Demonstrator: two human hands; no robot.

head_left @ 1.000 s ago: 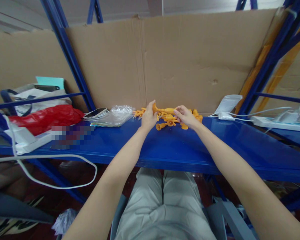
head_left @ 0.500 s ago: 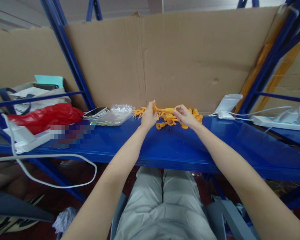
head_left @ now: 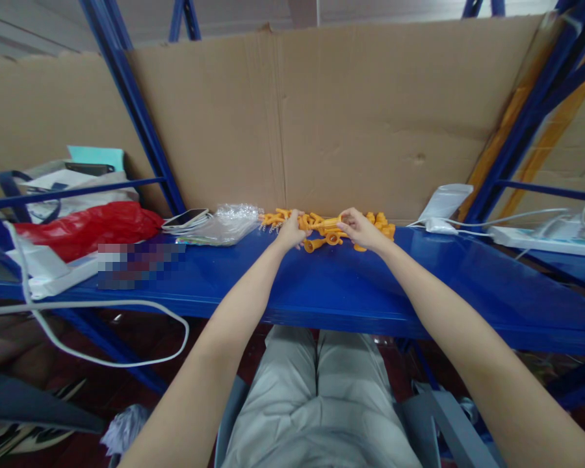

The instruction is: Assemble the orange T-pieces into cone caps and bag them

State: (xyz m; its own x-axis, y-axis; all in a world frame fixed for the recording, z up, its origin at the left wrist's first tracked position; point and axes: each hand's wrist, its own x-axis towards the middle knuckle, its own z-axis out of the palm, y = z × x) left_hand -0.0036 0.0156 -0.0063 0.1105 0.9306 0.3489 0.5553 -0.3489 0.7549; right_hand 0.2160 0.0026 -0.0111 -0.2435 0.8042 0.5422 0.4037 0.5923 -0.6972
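An orange plastic toy horn (head_left: 325,223) spans the gap between my two hands, just above a heap of similar pieces. My left hand (head_left: 290,233) is closed around its left end. The thumb and fingers of my right hand (head_left: 361,229) pinch the right end. Below the held piece, two loose toy horns (head_left: 316,245) lie with their flared mouths toward me. Small metal chains (head_left: 274,227) hang among the orange parts left of my left hand. More orange pieces (head_left: 384,224) are piled to the right of my right hand, partly hidden by it.
The blue shelf (head_left: 341,286) ends close above my lap, with a cardboard wall (head_left: 346,117) behind it. Clear plastic bags (head_left: 234,224), a phone (head_left: 190,220) and a red bag (head_left: 97,227) lie leftward. White cables and a power strip (head_left: 541,237) are at the right.
Both hands and the toy horn have come down slightly, nearer the heap. My left hand has turned, its fingers now lower and more closed around the horn's end.
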